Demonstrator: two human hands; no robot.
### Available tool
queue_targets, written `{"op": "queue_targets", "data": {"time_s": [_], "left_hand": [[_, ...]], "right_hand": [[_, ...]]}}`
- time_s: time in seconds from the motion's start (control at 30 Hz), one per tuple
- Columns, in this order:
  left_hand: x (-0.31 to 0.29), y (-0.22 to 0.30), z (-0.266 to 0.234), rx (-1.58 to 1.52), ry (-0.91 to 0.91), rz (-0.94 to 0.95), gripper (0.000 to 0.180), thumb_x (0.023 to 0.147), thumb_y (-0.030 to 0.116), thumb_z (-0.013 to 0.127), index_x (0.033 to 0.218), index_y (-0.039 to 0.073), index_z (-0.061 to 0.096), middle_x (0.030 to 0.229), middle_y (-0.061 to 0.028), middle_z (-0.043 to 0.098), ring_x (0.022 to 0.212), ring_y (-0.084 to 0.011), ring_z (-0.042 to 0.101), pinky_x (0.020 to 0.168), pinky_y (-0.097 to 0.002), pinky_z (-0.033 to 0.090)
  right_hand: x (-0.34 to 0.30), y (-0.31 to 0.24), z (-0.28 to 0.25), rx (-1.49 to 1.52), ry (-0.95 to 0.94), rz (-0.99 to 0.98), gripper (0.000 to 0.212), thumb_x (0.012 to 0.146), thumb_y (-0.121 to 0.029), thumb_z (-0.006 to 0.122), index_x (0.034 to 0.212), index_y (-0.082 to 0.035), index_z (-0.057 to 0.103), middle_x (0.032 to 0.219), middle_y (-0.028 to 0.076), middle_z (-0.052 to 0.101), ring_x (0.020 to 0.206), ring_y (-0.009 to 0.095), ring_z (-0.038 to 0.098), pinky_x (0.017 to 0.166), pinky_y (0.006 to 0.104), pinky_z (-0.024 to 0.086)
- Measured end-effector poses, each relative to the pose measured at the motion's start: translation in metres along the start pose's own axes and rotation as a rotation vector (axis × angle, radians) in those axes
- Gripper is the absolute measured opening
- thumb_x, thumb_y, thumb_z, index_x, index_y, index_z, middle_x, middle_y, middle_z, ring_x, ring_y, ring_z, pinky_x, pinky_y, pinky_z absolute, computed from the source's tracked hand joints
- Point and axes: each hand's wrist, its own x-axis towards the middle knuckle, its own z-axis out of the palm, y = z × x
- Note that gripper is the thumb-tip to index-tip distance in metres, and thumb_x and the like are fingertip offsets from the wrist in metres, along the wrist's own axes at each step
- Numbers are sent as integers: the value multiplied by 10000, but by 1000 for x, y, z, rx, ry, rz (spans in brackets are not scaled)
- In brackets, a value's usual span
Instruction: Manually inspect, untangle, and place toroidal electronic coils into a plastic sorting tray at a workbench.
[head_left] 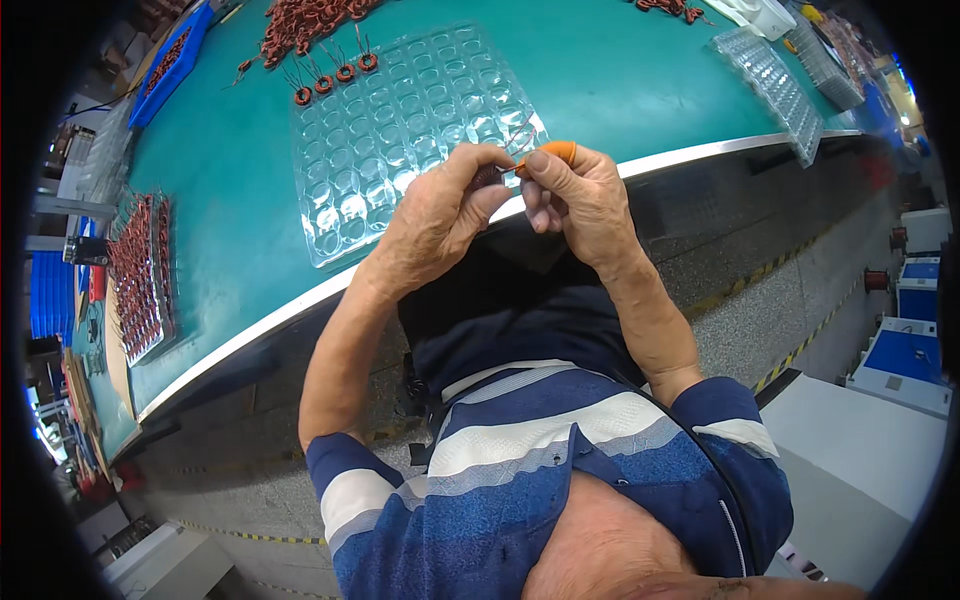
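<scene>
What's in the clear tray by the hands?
Clear tray: four reddish wire coils in a row along its far edge, leads up. Left hand covers part of its near edge; pockets there are hidden.

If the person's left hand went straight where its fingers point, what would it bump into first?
Probably the right hand, which wears an orange finger cover: the left hand points up and rightward toward it, though depth is hard to judge.

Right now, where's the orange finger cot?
In the head view's upper middle, the cot covers a finger of your right hand, beside your left hand.
</scene>
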Motion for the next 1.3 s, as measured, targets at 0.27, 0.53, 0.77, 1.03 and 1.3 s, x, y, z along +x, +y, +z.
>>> {"op": "queue_targets", "data": {"time_s": [0.27,0.53,0.77,1.03,1.3], "left_hand": [[6,30,-4,504,-207,101,343,883,93,638,1192,73,491,965,-146,599,864,-312,618,751,-408,499],[13,38,-5,684,-306,287,380,808,75,695,1133,54,501,850,-92,529,764,-259,593,661,-351,499],[15,27,18,540,-2,235,316,846,142,691,1073,17,511,810,-112,573,681,-250,618,619,-340,512],[13,13,36,-599,60,50,286,998,187,493,1192,-13,426,838,-83,552,687,-135,589,634,-251,501],[12,4,36,-107,51,56,220,1017,160,416,1164,-3,404,819,-53,522,673,-111,521,631,-242,454]], "right_hand": [[-6,-15,-11,-100,-38,25,285,870,-254,709,912,21,648,667,51,625,518,83,574,449,177,415],[-1,-17,-26,-100,-107,122,250,859,-233,715,884,9,655,662,36,612,530,82,566,463,184,410],[-24,-26,-1,-854,265,-511,188,847,-157,712,839,23,657,647,58,645,554,77,574,508,210,438],[-6,-25,-17,-267,84,-221,184,874,-172,704,899,8,676,643,19,619,519,55,536,473,184,439],[-4,-32,-3,-807,111,-684,132,851,-109,703,881,20,692,743,86,690,594,114,640,529,225,505]]}}
